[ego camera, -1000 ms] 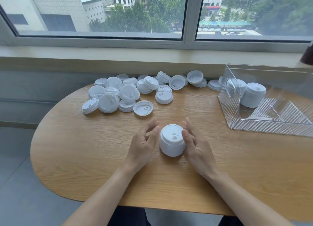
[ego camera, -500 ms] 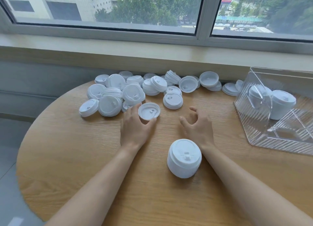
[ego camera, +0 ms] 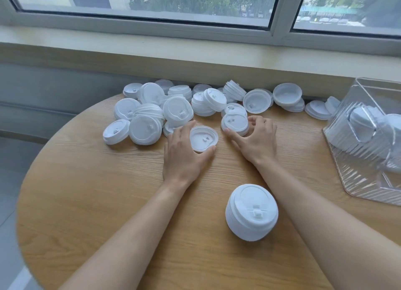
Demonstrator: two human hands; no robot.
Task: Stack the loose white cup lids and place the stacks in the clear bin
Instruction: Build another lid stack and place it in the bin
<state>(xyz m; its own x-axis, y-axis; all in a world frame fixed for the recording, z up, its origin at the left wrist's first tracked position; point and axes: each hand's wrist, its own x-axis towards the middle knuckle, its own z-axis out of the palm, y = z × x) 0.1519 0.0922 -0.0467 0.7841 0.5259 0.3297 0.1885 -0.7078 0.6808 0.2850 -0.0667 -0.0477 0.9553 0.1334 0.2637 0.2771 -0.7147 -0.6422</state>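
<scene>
Finished stack of white plastic cup lids (ego camera: 251,211) standing upright on the round light-wood table (ego camera: 86,203), at 6 o'clock in view, between the two forearms, touched by neither hand.

Upturned white round lid (ego camera: 204,138) lying flat at centre, just 12 o'clock of the left hand (ego camera: 184,155). Left hand palm down on the wood, thumb curled round the lid's near edge at 5 o'clock, index finger along its 9 o'clock rim; loose half-open clasp on that single lid, lid not lifted.

Short stack of white dome-side-up lids (ego camera: 234,123) at 1 o'clock of centre. Right hand (ego camera: 256,142) arched over its 4 o'clock side, thumb tip at the stack's 7 o'clock edge, fingers curled onto the 3 o'clock edge; pinching it, stack resting on the table.

Loose heap of white lids (ego camera: 173,109) spread along the far table edge from 10 to 1 o'clock, some upturned, some tilted on neighbours, a few nested in short stacks.

Clear ribbed plastic bin (ego camera: 355,176) at 3 o'clock, partly cut off by the frame edge, well apart from both hands. White lid stacks in the bin (ego camera: 360,118) visible through its wall; exact count not readable.

Pale windowsill (ego camera: 195,55) running behind the heap at 12 o'clock.
</scene>
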